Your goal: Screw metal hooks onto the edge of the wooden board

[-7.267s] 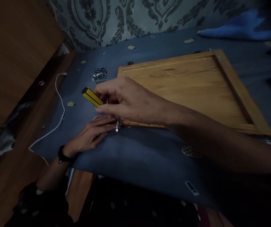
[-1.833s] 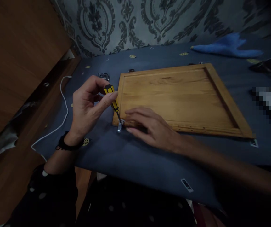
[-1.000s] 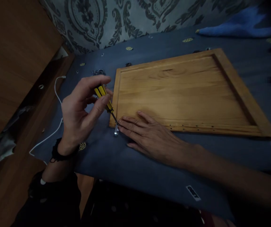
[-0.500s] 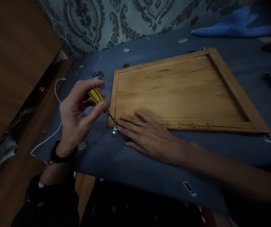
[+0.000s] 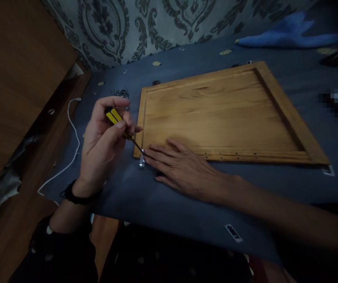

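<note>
Sheet: blue-grey cloth (image 5: 169, 216) with small printed motifs, spans middle of frame, under everything being handled.
Wall: patterned wall covering (image 5: 104, 27), dark scrollwork on pale ground, along top of frame.
Cabinet: brown wooden cabinet (image 5: 21, 51), upper left of frame.
Panel: framed wooden panel (image 5: 216, 114), lies flat on the sheet, centre to right of frame; row of small dark holes along its lower edge.
Right hand: right hand (image 5: 186, 173), centre of frame, palm down; fingers straight and slightly apart, laid over panel's lower edge near its lower-left corner, fingertips just beside the fitting; not gripping.
Left hand: left hand (image 5: 101, 145), left of centre; thumb and fingers clamped on screwdriver handle, index finger arched over the butt end.
Blue item: soft blue item (image 5: 289, 33), upper right of frame, on the sheet.
Cable: white cable (image 5: 77, 135), left of frame, curving down along the sheet's side.
Screwdriver: yellow-and-black screwdriver (image 5: 114, 115), handle between left thumb and fingers, tilted; shaft slants down right, tip at the fitting, by right fingertips. Exact tip contact: cannot tell.
Metal pieces: loose shiny cluster (image 5: 121, 93), upper left of centre, just beyond left hand.
Wristband: black band (image 5: 82, 196), left wrist.
Fitting: small silvery metal fitting (image 5: 141, 162), at panel's lower-left corner, partly past the edge.
</note>
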`<state>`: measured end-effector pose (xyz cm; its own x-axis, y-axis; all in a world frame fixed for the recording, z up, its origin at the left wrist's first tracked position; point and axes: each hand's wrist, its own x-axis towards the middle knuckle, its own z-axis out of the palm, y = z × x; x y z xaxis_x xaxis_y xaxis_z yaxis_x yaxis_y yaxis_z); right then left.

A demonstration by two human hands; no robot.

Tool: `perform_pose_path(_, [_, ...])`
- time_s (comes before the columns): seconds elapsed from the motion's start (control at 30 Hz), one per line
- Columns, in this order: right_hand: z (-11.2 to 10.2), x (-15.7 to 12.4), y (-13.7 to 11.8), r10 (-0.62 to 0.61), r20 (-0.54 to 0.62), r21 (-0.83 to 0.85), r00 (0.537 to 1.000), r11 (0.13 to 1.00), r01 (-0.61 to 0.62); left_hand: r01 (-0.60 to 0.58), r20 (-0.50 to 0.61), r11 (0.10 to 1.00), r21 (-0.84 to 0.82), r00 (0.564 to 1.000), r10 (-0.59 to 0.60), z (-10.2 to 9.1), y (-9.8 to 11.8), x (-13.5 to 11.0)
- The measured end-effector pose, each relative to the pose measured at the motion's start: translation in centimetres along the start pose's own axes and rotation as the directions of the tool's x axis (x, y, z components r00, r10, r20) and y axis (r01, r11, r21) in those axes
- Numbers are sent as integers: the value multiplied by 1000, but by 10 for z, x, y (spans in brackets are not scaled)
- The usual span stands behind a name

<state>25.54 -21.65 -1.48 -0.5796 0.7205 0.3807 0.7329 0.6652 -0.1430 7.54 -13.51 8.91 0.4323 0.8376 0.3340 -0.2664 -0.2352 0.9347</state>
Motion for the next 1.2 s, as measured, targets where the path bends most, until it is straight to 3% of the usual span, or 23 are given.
perform_pose_path(0.07, [1,0,0,3,-4,0,1000,1000,-3,-11,-114,996,-84,994,1,15,-5,2])
perform_pose_path(0.13, [1,0,1,3,-5,0,1000,1000,-3,-15,-159,991,-133,987,-6,23,-9,8])
perform_pose_path(0.3, [2,0,1,-5,-13,-2,1000,1000,5,176,38,976,-124,984,-173,17,-7,24])
perform_pose_path(0.37, [2,0,0,-2,-15,5,1000,1000,2,188,56,977,-101,982,-183,11,-3,23])
perform_pose_path(0.47, [3,0,0,7,-14,12,1000,1000,-7,133,-15,987,-90,991,-135,9,1,16])
perform_pose_path(0.63, [2,1,0,2,-23,11,1000,1000,-2,135,-161,977,-167,974,-162,16,0,16])
perform_pose_path(0.73, [2,1,1,-6,-28,12,1000,1000,6,196,-29,970,-144,979,-202,17,0,24])
perform_pose_path(0.83, [4,0,1,-15,-41,8,999,1000,16,288,79,953,-90,956,-281,16,1,28])
perform_pose_path(0.9, [5,0,1,-7,-55,9,998,1000,8,269,23,960,-82,963,-268,17,2,26])
perform_pose_path(1.03, [5,0,0,5,-44,19,999,1000,-5,115,-201,987,-112,970,-136,20,0,19])
perform_pose_path(1.07, [5,0,0,6,-35,19,999,1000,-5,88,-206,988,-126,972,-113,20,-1,19])
perform_pose_path(1.13, [4,1,1,-1,-22,16,1000,1000,2,93,-51,984,-150,994,-102,16,-2,21])
perform_pose_path(1.2, [2,1,1,-12,-14,11,1000,1000,12,136,216,979,-151,971,-102,10,-3,24])
